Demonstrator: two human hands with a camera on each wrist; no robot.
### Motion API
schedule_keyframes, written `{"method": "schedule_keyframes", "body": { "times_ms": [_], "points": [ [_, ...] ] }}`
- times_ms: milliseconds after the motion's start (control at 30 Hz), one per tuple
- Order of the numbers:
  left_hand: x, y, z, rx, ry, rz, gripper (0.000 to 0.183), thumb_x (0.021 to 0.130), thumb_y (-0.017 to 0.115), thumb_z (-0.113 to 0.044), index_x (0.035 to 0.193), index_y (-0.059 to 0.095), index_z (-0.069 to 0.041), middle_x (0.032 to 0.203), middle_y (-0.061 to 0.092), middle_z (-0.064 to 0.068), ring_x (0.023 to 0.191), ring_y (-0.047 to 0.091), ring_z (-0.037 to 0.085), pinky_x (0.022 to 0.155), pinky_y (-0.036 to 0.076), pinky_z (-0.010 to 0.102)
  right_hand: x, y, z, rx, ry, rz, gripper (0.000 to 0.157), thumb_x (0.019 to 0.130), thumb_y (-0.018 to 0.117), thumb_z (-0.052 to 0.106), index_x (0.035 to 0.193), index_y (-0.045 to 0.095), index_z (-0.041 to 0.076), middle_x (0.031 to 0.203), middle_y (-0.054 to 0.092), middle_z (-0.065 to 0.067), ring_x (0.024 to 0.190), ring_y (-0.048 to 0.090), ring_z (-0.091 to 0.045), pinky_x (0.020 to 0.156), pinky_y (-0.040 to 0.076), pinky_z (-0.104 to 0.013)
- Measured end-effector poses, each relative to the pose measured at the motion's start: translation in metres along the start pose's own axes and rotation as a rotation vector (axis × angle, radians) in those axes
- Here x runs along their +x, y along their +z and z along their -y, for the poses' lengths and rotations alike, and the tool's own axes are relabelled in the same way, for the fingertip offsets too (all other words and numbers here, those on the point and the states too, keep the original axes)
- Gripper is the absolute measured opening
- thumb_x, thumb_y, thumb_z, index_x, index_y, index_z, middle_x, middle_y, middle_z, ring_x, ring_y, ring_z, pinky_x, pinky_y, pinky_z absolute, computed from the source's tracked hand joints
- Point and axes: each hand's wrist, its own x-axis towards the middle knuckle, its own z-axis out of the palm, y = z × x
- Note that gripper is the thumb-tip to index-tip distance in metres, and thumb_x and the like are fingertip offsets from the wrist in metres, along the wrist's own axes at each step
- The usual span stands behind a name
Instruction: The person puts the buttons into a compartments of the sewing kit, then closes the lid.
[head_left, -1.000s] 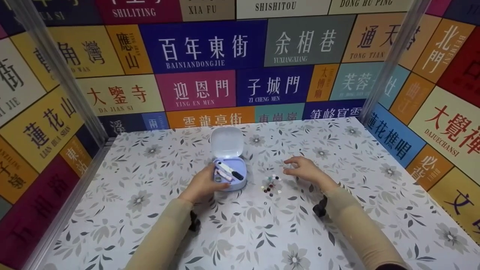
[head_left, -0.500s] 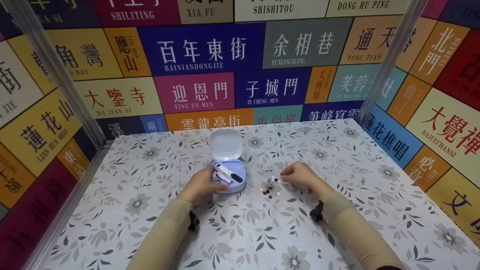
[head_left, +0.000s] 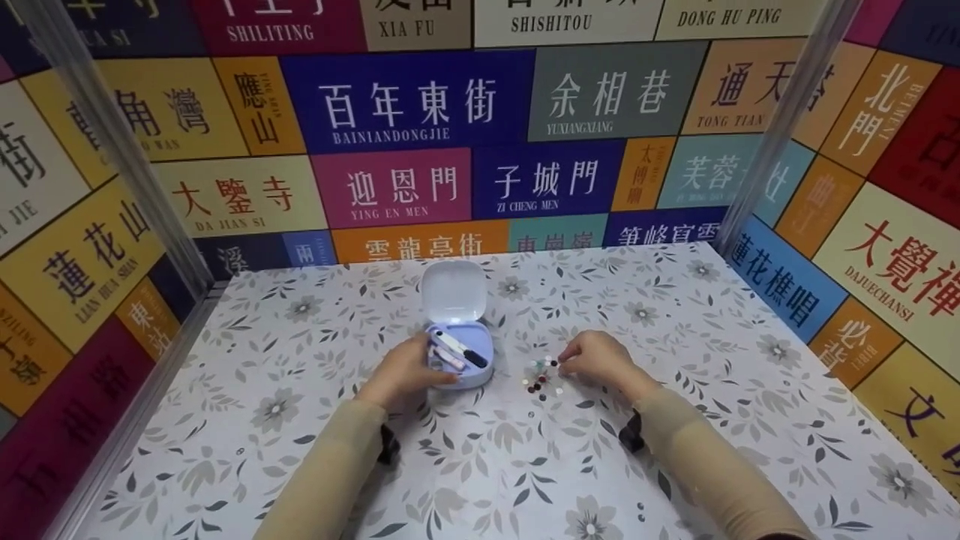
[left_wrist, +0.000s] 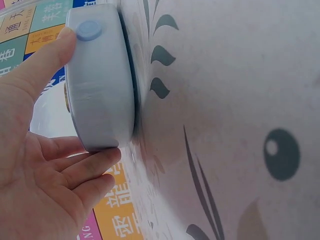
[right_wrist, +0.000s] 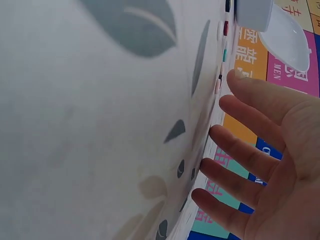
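Note:
My left hand grips the left side of a small lilac hinged box. In the left wrist view the thumb lies by the box's round blue catch, with fingers against the opposite side. Its white lid stands raised at the back. Inside lie a white stick-like tool with a black end and a paler stick. To the right, several small buttons in dark red, white, black and teal are scattered. Beside them is my right hand, fingers spread and holding nothing in the right wrist view.
A white table with a grey floral print lies under everything. Behind it and at both sides rise panels of coloured signs. Clear upright posts mark the corners.
My right hand has come down and nearer to me, its fingertips now at the right edge of the buttons. The left hand stays on the box.

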Motion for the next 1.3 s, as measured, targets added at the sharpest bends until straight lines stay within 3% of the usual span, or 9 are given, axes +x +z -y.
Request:
{"method": "schedule_keyframes", "body": {
  "times_ms": [300,633,1000,1300],
  "points": [
    [-0.001,-0.001,-0.001,0.030,0.044,-0.014,0.100,0.064,0.089,-0.035,0.147,0.040,-0.006,0.141,0.051,0.012,0.131,0.044,0.030,0.113,0.027,0.045,0.001,0.003,0.004,-0.113,-0.006,-0.050,0.016,0.068,0.084,0.028,0.083,0.079,0.024,0.090,0.069,0.007,0.081,0.063,-0.018,0.071,0.052,-0.040],
    [0.001,0.000,0.000,0.054,0.049,-0.020,0.103,0.065,0.089,-0.037,0.148,0.038,-0.004,0.141,0.051,0.013,0.130,0.045,0.031,0.113,0.028,0.044,0.003,0.001,0.011,-0.178,0.001,-0.029,0.011,0.071,0.083,0.030,0.080,0.079,0.024,0.084,0.071,0.008,0.074,0.063,-0.017,0.064,0.052,-0.039],
    [0.000,0.001,0.002,-0.018,0.008,0.002,0.108,0.062,0.090,-0.036,0.152,0.033,-0.013,0.148,0.044,0.007,0.137,0.037,0.027,0.116,0.021,0.045,0.005,0.003,0.014,-0.196,-0.002,-0.028,0.009,0.070,0.083,0.024,0.076,0.077,0.022,0.077,0.070,0.007,0.066,0.058,-0.016,0.062,0.050,-0.039],
    [0.001,0.003,0.003,0.028,0.031,-0.028,0.114,0.064,0.088,-0.041,0.154,0.025,-0.011,0.151,0.039,0.011,0.136,0.037,0.032,0.114,0.024,0.048,0.007,0.002,0.012,-0.183,-0.009,-0.033,0.008,0.070,0.082,0.023,0.071,0.075,0.022,0.071,0.067,0.009,0.062,0.057,-0.015,0.060,0.049,-0.037]
  ]
}}
